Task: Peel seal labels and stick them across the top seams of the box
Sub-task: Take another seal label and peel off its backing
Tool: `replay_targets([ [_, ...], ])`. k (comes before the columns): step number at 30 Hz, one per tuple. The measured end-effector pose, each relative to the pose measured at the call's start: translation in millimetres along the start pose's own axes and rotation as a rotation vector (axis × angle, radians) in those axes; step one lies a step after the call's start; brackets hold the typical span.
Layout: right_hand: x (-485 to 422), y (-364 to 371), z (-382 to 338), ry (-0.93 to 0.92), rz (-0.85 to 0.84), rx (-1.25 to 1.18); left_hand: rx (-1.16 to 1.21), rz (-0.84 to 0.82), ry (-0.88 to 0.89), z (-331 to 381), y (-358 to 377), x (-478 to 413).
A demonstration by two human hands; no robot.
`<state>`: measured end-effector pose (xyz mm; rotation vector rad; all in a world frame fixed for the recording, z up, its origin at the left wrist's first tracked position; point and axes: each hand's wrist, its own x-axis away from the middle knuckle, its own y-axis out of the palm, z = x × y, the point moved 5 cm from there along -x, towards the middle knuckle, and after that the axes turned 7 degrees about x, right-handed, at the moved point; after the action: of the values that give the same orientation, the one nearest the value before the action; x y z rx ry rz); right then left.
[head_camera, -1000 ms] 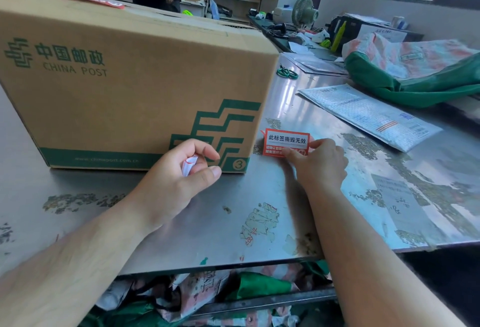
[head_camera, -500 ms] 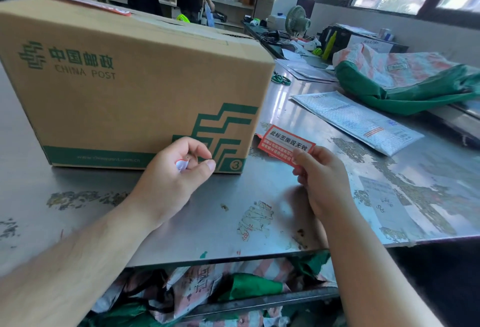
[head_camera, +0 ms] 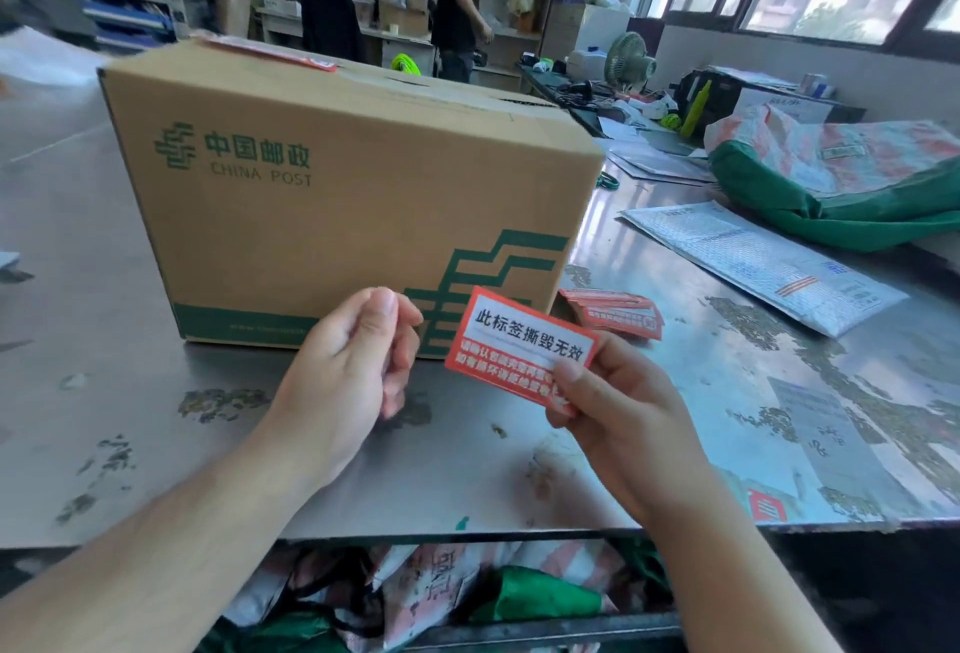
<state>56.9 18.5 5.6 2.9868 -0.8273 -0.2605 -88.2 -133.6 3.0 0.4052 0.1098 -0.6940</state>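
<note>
the steel table (head_camera: 130,418) runs out under both of the person's hands, scuffed with old sticker residue. the cardboard box (head_camera: 337,216) sits on it just beyond the fingertips, its printed side facing them and its closed top flaps up, probably so the seams can be reached from where they stand. one red seal label (head_camera: 270,49) already lies on the top at the far left corner, well beyond the left fingers; the rest of the seam looks bare from here. off past the right knuckles lie a green mail sack (head_camera: 831,216) and a padded envelope (head_camera: 753,263), out of the working space. the stack of seal labels (head_camera: 615,314) rests on the table just beyond the right fingertips, beside the box's near corner, an easy reach for the next one.

the right hand (head_camera: 618,403) holds a single seal label (head_camera: 514,346) in the air in front of the box, printed face up. its thumb (head_camera: 569,374) presses the lower right corner against the fingers curled beneath, which leaves the left end free, to my eye so the backing can be picked off.

the left hand (head_camera: 353,356) hovers just beside that free end without touching it. its fingers (head_camera: 400,340) are loosely curled with the thumb laid over them. nothing shows between them, but the palm faces away, so i cannot tell whether it holds anything.
</note>
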Motion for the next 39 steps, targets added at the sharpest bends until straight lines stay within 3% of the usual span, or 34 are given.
replay_targets([
  [6, -21, 31, 9, 0.037, -0.131, 0.129, -0.233, -0.155, -0.096, 10, -13, 4],
  [12, -20, 38, 19, -0.078, 0.05, 0.352, -0.482, 0.055, 0.034, 9, -25, 6],
  [16, -16, 38, 20, -0.108, 0.136, 0.513, -0.586, 0.089, 0.076, 10, -21, 6],
  [23, -18, 32, 20, -0.079, 0.231, 0.633, -0.309, -0.076, 0.016, 5, -18, 7],
  [34, -15, 30, 18, -0.109, 0.299, 0.556, -0.319, -0.04, -0.047, -2, -26, 3],
  [39, -14, 33, 15, -0.203, 0.25, 0.692, -0.286, -0.031, -0.091, -2, -24, 3],
])
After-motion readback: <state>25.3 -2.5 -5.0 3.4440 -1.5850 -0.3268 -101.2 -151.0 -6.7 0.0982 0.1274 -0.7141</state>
